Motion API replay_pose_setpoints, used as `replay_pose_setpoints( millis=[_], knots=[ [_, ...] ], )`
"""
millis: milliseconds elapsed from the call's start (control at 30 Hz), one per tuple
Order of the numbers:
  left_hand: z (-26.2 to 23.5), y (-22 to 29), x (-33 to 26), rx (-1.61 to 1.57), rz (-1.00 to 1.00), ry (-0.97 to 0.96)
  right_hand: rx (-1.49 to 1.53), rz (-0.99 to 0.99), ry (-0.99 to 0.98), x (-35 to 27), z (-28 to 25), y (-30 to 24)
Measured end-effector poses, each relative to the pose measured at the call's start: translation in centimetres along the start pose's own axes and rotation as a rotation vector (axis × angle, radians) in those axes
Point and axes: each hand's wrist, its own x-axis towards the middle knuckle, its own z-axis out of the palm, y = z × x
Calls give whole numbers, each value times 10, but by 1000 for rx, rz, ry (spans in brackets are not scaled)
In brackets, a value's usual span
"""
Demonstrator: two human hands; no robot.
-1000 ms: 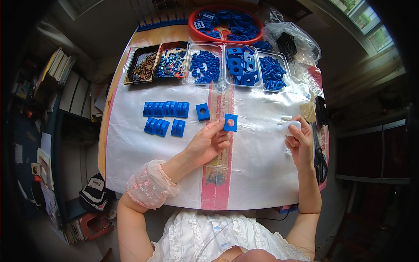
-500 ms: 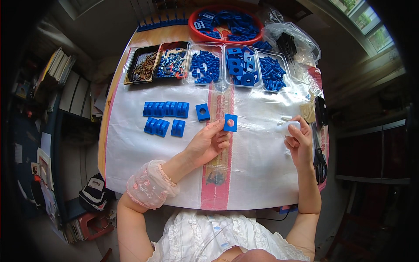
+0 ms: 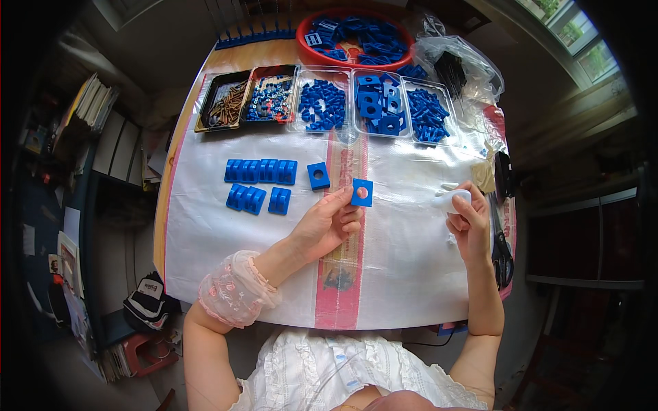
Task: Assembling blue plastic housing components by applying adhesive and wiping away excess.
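Nothing has shifted over the last second — the left hand (image 3: 327, 226) still pinches a blue square (image 3: 362, 192) at its fingertips, a second block (image 3: 318, 176) lying just beyond. The right hand (image 3: 469, 220) stays closed on a white piece (image 3: 452, 200) — the work is paused mid-hold.

A wooden table (image 3: 179, 144) carries a white plastic sheet (image 3: 226, 253). On the sheet lie blue blocks (image 3: 259, 181), a row of trays (image 3: 329, 103) and scissors (image 3: 499, 240).
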Motion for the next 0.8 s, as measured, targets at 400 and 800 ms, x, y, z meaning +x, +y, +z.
replay_pose_setpoints(
  millis=[400, 800],
  knots=[
    [-2, 0, 0, -8, -4, -1, 19, 5, 6, 1, -2, 1],
    [0, 0, 0, 8, 1, 10, 95, 29, -2, 1, 0, 8]
  ],
)
